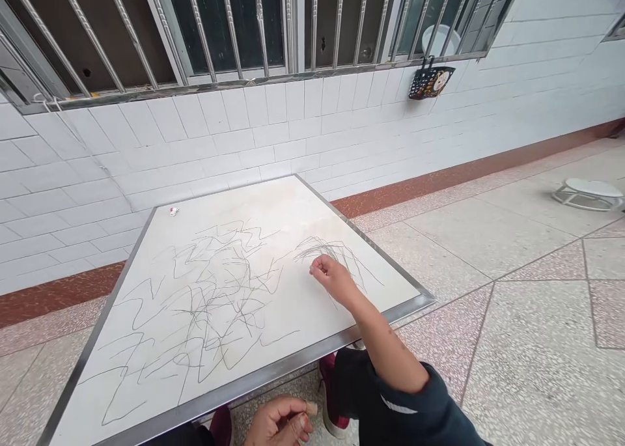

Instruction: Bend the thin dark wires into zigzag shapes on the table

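A white-topped table with a metal edge stands before me, its surface covered in thin dark scribbled lines. My right hand is over the right half of the tabletop, beside a patch of curved strokes. Its fingers are curled closed, and whatever they may grip is hidden. Below the near edge of the table, my left hand is closed in a pinch. A small tan, blunt-ended piece sticks out from between its thumb and fingers; I cannot make out its kind.
A tiny white and red object lies near the table's far left corner. Behind is a white tiled wall with barred windows. A patterned bag hangs from the bars. To the right, a round white stool stands on the floor.
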Action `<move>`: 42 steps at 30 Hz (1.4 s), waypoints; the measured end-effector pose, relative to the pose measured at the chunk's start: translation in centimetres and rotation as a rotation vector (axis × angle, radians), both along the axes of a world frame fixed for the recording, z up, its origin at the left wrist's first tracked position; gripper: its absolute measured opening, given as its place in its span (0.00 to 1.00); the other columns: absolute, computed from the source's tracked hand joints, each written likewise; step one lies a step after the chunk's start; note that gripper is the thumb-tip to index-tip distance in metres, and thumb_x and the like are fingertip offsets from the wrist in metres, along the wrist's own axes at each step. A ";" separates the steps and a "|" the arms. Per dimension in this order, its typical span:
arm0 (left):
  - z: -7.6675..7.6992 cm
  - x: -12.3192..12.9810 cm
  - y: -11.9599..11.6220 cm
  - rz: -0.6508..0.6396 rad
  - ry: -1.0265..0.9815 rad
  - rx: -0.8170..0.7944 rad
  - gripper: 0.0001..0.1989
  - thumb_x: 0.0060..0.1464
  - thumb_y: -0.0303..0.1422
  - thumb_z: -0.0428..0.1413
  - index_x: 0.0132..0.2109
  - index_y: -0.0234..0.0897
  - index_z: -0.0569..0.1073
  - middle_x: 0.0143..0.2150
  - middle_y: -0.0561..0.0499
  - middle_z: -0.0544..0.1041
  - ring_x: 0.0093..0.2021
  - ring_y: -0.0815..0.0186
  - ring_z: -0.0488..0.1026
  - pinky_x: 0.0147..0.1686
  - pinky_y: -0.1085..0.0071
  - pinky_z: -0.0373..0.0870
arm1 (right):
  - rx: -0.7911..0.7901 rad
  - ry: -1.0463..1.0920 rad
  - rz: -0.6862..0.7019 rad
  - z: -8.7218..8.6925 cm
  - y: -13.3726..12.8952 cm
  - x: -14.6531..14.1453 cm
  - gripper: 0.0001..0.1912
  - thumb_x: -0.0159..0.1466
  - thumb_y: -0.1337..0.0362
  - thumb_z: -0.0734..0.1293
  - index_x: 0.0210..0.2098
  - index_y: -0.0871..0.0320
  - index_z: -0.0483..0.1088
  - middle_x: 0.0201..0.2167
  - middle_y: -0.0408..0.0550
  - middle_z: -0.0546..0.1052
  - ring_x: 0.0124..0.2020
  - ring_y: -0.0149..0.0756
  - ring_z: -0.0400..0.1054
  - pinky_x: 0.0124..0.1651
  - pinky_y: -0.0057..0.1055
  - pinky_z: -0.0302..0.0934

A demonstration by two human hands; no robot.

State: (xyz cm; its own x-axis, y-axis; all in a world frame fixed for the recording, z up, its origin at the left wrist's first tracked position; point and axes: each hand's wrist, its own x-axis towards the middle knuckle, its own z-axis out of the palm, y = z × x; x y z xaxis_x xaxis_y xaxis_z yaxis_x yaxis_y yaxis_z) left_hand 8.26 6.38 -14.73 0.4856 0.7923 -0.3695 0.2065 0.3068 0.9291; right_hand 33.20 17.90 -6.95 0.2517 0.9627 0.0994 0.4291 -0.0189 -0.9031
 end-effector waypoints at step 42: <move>9.0 -3.3 10.7 0.774 -0.551 0.240 0.07 0.49 0.32 0.61 0.37 0.36 0.77 0.34 0.51 0.74 0.30 0.72 0.68 0.33 0.71 0.66 | -0.161 0.760 0.609 -0.3 -1.3 -15.5 0.10 0.61 0.56 0.65 0.32 0.57 0.66 0.22 0.38 0.63 0.21 0.24 0.49 0.25 0.26 0.44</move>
State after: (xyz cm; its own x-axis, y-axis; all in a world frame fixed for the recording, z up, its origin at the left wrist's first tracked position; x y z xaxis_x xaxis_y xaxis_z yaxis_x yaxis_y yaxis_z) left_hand 4.94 17.09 -5.78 -0.1435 0.9890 -0.0348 -0.4535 -0.0345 0.8906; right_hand 17.74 16.61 -7.24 -0.3488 0.9368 -0.0268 -0.2870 -0.1340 -0.9485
